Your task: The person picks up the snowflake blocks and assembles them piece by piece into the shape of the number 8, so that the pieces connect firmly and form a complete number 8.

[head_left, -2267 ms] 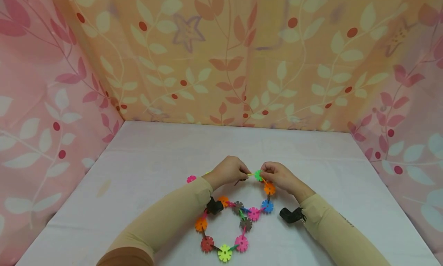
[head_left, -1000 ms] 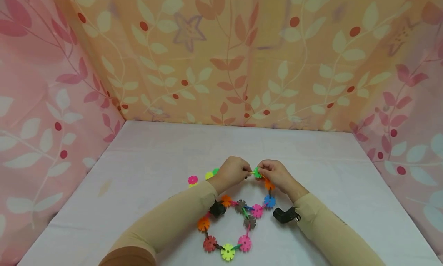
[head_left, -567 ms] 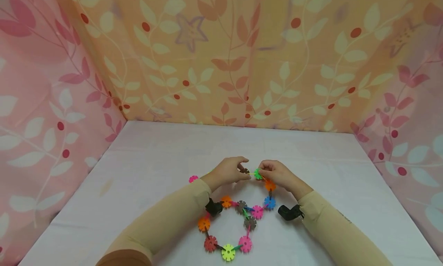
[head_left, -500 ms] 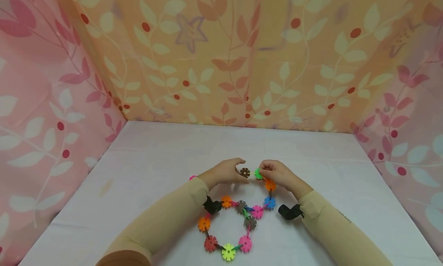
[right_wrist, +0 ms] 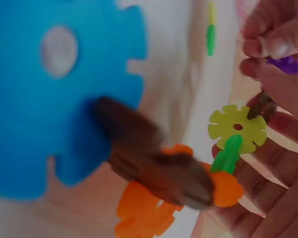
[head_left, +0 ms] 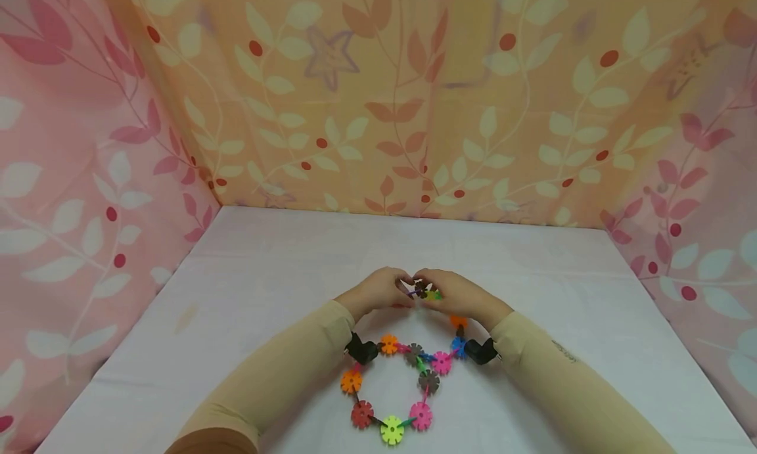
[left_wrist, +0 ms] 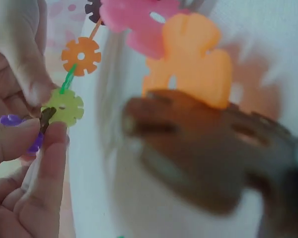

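Note:
Above the table, the left hand (head_left: 378, 288) meets the right hand (head_left: 457, 290) at the end of a chain of notched plastic snowflake discs. The left fingertips pinch a purple disc (right_wrist: 286, 64) beside the brown disc (head_left: 421, 286). The right hand grips the brown disc, seen edge-on, which slots into a yellow disc (left_wrist: 67, 110). A green disc (right_wrist: 232, 151) joins that yellow disc to an orange disc (left_wrist: 81, 56). How far the purple disc is slotted into the brown one, I cannot tell. Fingers partly hide both.
From the orange disc, the chain runs down past a blue disc (head_left: 458, 347) to a closed ring of colourful discs (head_left: 392, 430) on the white table (head_left: 520, 257). Black wrist cameras (head_left: 481, 351) hang close above the chain. Patterned cloth walls (head_left: 384, 99) enclose the table.
The left hand pinched, then let go of the chain end, baring the brown disc. The right hand has moved left from the green disc to the brown one. The fingertips have come together.

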Action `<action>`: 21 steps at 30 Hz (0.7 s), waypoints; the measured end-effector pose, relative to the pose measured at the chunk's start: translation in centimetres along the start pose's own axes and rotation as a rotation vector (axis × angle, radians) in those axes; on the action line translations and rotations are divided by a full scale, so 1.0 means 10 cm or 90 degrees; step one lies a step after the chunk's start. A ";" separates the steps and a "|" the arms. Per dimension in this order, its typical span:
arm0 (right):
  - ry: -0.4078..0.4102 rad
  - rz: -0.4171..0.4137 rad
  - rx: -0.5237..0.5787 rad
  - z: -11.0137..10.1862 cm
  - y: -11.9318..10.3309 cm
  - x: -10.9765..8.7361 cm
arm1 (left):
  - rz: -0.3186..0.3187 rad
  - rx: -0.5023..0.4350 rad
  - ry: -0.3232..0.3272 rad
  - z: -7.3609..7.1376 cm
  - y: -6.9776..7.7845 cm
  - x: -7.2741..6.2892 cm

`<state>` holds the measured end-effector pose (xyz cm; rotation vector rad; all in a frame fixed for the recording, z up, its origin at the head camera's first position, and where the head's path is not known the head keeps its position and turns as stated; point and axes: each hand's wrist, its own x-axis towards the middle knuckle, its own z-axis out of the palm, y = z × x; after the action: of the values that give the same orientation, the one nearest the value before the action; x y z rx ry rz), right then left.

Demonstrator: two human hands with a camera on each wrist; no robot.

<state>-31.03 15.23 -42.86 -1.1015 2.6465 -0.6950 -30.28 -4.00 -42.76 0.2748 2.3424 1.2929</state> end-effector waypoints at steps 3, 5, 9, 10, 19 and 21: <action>0.024 -0.007 -0.029 0.00 -0.03 0.05 | 0.003 -0.042 -0.007 -0.02 -0.05 -0.01; 0.033 -0.008 -0.038 0.00 -0.03 0.07 | 0.009 -0.015 -0.003 -0.09 -0.09 -0.03; 0.017 -0.009 -0.068 0.00 -0.01 0.10 | 0.006 0.167 0.062 -0.33 -0.19 -0.16; 0.013 -0.011 -0.067 0.00 -0.01 0.11 | -0.010 0.221 0.084 -0.40 -0.22 -0.20; -0.004 -0.063 -0.069 0.01 -0.03 0.13 | -0.159 0.356 0.124 -0.73 -0.47 -0.59; -0.009 -0.068 -0.056 0.00 -0.03 0.13 | -0.168 0.329 0.128 -0.73 -0.52 -0.63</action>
<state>-31.71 14.09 -42.71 -1.2753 2.6447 -0.5925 -28.03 -14.68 -41.96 -0.0135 2.7444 0.6015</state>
